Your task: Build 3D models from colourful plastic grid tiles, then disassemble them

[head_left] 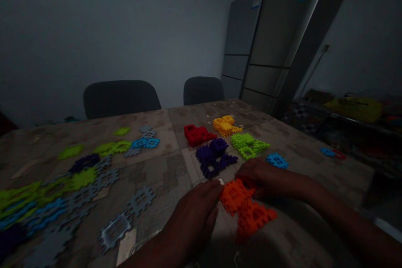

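Observation:
A cluster of orange interlocking plastic tiles (248, 209) lies on the patterned table (169, 163) close in front of me. My left hand (194, 213) is curled, its fingertips pinching the cluster's left edge. My right hand (266, 180) rests with bent fingers on the cluster's upper right side. Behind them sit separate groups of tiles: purple (215, 157), red (197, 134), yellow-orange (225, 125) and green (249, 145), with a single blue tile (277, 160) beside my right hand.
Loose grey (116, 230), green, blue and purple flat tiles are scattered over the table's left half. Two dark chairs (121, 97) stand at the far edge. A tall grey refrigerator (276, 46) stands at the back right, beside a cluttered side surface (354, 111). The room is dim.

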Available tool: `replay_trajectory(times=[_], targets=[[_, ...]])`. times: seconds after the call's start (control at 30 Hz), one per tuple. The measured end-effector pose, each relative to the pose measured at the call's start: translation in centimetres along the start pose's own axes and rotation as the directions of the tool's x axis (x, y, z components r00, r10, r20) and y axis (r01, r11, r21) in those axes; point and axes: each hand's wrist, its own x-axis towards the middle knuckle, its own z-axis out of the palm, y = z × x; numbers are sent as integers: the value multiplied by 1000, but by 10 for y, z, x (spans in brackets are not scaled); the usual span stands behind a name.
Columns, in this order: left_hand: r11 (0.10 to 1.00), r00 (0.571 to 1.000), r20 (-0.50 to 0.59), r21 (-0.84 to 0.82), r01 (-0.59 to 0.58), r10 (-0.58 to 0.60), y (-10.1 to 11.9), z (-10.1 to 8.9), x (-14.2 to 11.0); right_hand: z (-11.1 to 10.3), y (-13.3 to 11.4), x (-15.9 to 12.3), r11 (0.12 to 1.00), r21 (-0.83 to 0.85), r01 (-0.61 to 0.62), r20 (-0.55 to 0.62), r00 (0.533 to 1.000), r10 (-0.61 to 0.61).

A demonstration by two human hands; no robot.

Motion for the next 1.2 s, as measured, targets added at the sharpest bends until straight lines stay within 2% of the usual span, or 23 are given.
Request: replay_trajectory(times=[0.2, 0.43, 0.67, 0.9, 1.07, 1.2], targets=[[1000, 1000, -4, 17, 0, 0, -5, 6, -3, -1, -3, 0, 1000, 5, 21, -12, 1000, -21], [999, 997, 58, 31, 44, -46, -6, 7, -9, 0, -4, -1, 1000, 9, 4, -24, 1000, -4], [998, 999, 18, 62, 28, -30, -17, 15, -16, -1, 1, -5, 1000, 7, 4, -58, 998, -3], [999, 999, 0, 29, 34, -34, -24, 20, -20, -11, 16, -22, 996, 8, -89, -176, 980, 89], [998, 998, 19, 11, 61, -61, -25, 18, -20, -8, 11, -25, 996, 10, -86, -168, 982, 87], [998, 998, -23, 41, 53, -52, -26, 19, -23, -4, 8, -23, 995, 13, -96, -179, 979, 96]])
